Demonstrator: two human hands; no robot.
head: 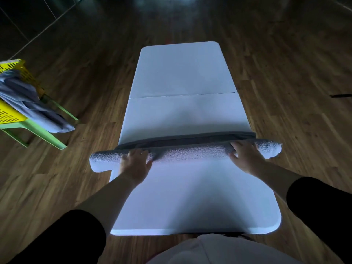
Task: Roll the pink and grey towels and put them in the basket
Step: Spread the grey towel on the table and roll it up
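The left hand (136, 162) is lying over the rolled grey towel (186, 152), fingers curled across the top of the roll and thumb resting on its near side. The right hand (245, 155) is gripping the roll the same way, well apart from the left, so both hands are clamped on the towel. The roll is lying crosswise on the white bench (181, 73), about midway along it, with both ends sticking out past the bench's left and right edges. A narrow, darker strip of the towel is lying flat just beyond the roll (not yet rolled up). Black sleeves (66, 239) are covering the upper arms at the near corners. At the far left, away from the bench, the yellow basket (7, 113) is sitting on a green stool (43, 134), and a grey-blue cloth (28, 100) is hanging over its rim towards the wooden floor (285, 73).
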